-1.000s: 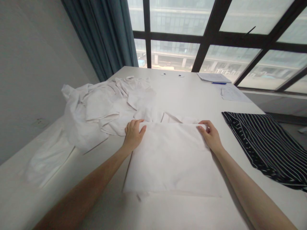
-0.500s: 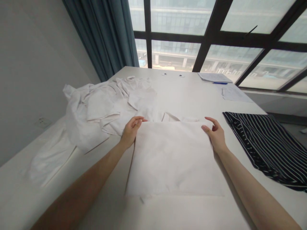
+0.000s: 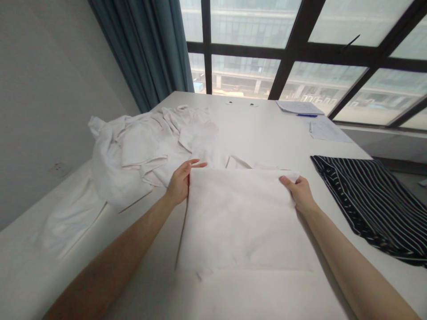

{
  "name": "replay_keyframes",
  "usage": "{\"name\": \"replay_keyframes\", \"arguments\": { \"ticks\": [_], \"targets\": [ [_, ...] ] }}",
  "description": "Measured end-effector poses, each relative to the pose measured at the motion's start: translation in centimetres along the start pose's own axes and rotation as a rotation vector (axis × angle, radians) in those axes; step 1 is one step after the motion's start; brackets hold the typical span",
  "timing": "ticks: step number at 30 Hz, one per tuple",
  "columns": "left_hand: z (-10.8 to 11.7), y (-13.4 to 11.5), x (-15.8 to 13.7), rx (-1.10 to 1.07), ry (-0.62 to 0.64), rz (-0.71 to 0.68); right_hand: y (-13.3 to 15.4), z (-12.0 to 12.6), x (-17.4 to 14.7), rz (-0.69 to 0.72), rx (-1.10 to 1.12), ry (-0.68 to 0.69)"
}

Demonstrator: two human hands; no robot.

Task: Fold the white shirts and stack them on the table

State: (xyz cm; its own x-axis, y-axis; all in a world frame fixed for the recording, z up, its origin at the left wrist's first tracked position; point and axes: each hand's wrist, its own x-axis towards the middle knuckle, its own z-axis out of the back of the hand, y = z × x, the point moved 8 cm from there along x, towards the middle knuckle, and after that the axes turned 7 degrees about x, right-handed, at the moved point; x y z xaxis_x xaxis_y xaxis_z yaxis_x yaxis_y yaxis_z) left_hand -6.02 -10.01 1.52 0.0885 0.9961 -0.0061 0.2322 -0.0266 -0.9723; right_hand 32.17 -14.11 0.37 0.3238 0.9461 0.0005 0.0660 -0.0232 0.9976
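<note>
A folded white garment (image 3: 245, 218) lies flat on the white table in front of me, a roughly square bundle. At its far left corner is my left hand (image 3: 180, 182), with the corner between thumb and fingers and a couple of fingertips reaching past the far edge. My right hand (image 3: 299, 191) pinches the far right corner, thumb on top and the other fingers tucked under the cloth. Beyond the far edge a bit of white fabric (image 3: 238, 162) sticks out. A small pale tab (image 3: 202, 274) shows at the near edge.
Crumpled white clothes (image 3: 147, 142) are heaped at the left. To the right lies a black-and-white striped cloth (image 3: 373, 204). Papers (image 3: 296, 107) and a blue pen (image 3: 307, 115) rest at the back right of the table (image 3: 247, 138). A blue curtain (image 3: 147, 49) and windows stand behind.
My right hand has closed on the garment's far right corner, where it was spread beside it before. My left hand has shifted slightly and taken the left corner. The garment has barely moved.
</note>
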Motion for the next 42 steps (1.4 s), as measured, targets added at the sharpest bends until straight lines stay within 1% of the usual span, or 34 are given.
{"name": "replay_keyframes", "arguments": {
  "ticks": [3,8,11,16,23,27,32,42],
  "targets": [
    [-0.3,0.4,0.0,-0.087,0.023,0.067,0.2,0.1,0.0,0.016,0.018,-0.013],
    [-0.3,1.1,0.1,-0.084,0.011,0.12,0.1,0.2,0.0,0.018,0.023,-0.01],
    [-0.2,1.2,0.1,-0.052,0.012,0.109,0.1,0.2,0.1,0.017,0.017,-0.005],
    [0.3,1.3,0.2,-0.011,-0.026,0.085,0.1,0.4,0.1,0.016,-0.003,-0.009],
    [0.3,1.2,0.2,0.02,-0.022,0.08,0.0,0.6,0.3,0.033,-0.039,-0.025],
    [-0.1,1.0,0.0,-0.015,0.009,0.087,0.4,0.1,0.0,0.041,-0.032,0.008],
    [-0.6,1.2,-0.3,0.059,0.09,0.126,0.9,-0.6,-0.2,0.026,-0.004,0.058],
    [0.0,1.5,-0.2,0.188,0.068,0.081,0.5,-0.7,-0.1,-0.002,0.022,0.085]
  ]
}}
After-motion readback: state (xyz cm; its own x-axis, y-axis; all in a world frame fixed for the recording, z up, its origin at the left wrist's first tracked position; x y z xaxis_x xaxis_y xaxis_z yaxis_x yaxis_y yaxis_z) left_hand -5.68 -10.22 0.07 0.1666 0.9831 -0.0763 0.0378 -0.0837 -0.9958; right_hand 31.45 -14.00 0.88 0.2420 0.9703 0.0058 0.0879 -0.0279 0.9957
